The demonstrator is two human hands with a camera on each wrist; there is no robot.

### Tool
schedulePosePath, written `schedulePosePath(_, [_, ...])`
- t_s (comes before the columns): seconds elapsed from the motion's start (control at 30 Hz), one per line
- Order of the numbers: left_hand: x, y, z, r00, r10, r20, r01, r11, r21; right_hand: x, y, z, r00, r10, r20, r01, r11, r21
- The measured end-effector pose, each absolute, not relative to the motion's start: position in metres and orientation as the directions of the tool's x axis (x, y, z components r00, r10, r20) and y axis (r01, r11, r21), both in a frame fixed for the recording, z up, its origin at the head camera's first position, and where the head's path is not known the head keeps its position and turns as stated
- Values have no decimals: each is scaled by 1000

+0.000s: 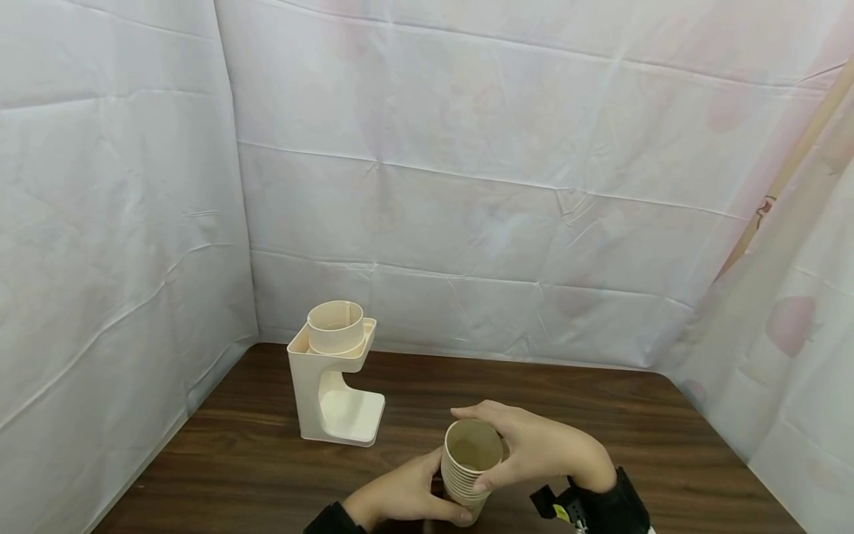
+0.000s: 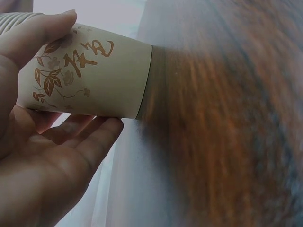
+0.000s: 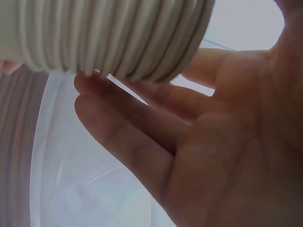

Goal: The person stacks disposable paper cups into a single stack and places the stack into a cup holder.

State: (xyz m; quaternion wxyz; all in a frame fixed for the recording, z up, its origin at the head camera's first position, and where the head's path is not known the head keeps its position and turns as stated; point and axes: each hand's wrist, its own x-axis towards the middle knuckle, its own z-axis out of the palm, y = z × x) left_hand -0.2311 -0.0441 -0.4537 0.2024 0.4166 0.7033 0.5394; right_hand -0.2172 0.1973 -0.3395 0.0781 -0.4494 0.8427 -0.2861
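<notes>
A stack of nested paper cups stands near the front of the table, its open mouth facing up. Low on the stack, my left hand holds the bottom cup between thumb and fingers; that cup carries brown leaf and character prints, and its base meets the tabletop in the left wrist view. My right hand grips the upper part, thumb in front and fingers round the far side. Closely spaced rims fill the top of the right wrist view, where the right thumb is mostly out of sight.
A cream C-shaped holder with a round tube in its top stands at the back left of the dark wood table. White cloth hangs behind and on both sides.
</notes>
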Motion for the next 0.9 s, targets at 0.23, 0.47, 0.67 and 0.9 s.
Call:
schedulePosePath(0.23, [-232, -46, -448, -560, 810, 173, 360, 50, 932, -219, 214, -347, -605, -787, 118, -679, 434, -592])
schedulePosePath(0.47, [-236, -52, -444, -579, 798, 168, 366, 70, 928, -225, 227, -362, -589, -803, 92, -629, 384, -676])
schedulePosePath(0.67, [-242, -59, -441, -592, 786, 178, 380, 77, 922, -229, 233, -378, -613, -785, 85, -613, 406, -678])
schedulePosePath(0.9, [-246, -63, -436, -595, 779, 196, 386, 63, 921, -232, 231, -395, -565, -815, 130, -649, 341, -680])
